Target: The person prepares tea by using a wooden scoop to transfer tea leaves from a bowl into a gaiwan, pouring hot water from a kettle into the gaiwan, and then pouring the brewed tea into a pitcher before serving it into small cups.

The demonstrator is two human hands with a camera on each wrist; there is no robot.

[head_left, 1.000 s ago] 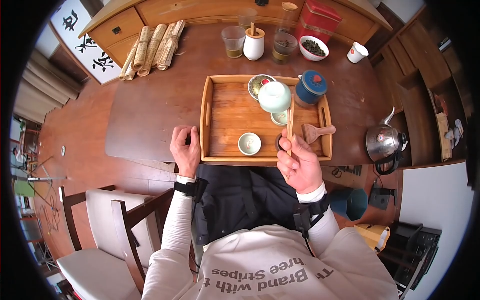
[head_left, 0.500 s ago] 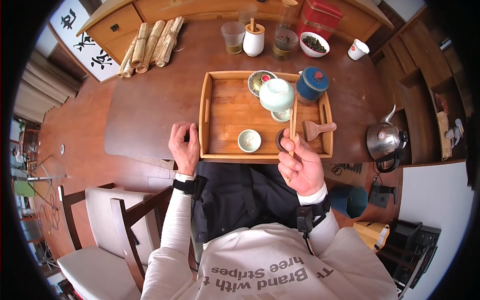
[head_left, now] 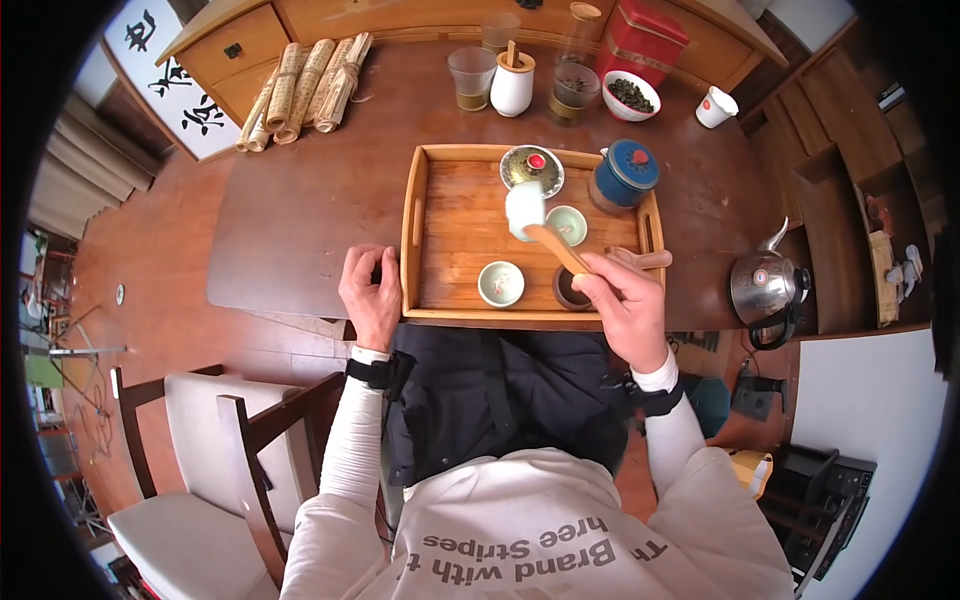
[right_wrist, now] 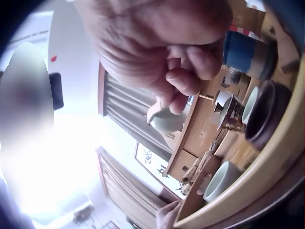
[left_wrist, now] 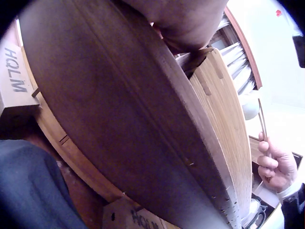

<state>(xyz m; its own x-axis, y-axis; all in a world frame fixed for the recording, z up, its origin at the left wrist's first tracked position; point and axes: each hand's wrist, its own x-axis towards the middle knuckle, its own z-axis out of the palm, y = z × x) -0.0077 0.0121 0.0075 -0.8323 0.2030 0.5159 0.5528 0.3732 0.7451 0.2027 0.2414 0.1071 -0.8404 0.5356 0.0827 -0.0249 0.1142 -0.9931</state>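
My right hand [head_left: 632, 308] pinches wooden tongs [head_left: 560, 247], and a pale green cup [head_left: 524, 208] hangs tilted at their far end, over the tray [head_left: 452, 312]. Beneath and beside that cup are a lidded bowl with a red knob [head_left: 532, 172] and a small green cup [head_left: 567, 226]. Another small cup [head_left: 501, 284] stands near the tray's front, left of a dark round dish [head_left: 570, 288] partly covered by my fingers. My left hand [head_left: 371, 298], loosely curled, rests at the table edge beside the tray's left wall. The left wrist view also shows the held cup [left_wrist: 249, 106].
A blue-lidded pot [head_left: 626, 174] and a wooden utensil [head_left: 652, 259] lie at the tray's right. Glasses, a white jar [head_left: 511, 88], a bowl of dark leaves [head_left: 630, 95] and bamboo rolls [head_left: 300, 92] line the back. A steel kettle [head_left: 764, 285] stands right of the table.
My right hand has turned over and shifted right, and the tongs now slant leftward. The held cup has moved left and tipped onto its side. My left hand has stayed put.
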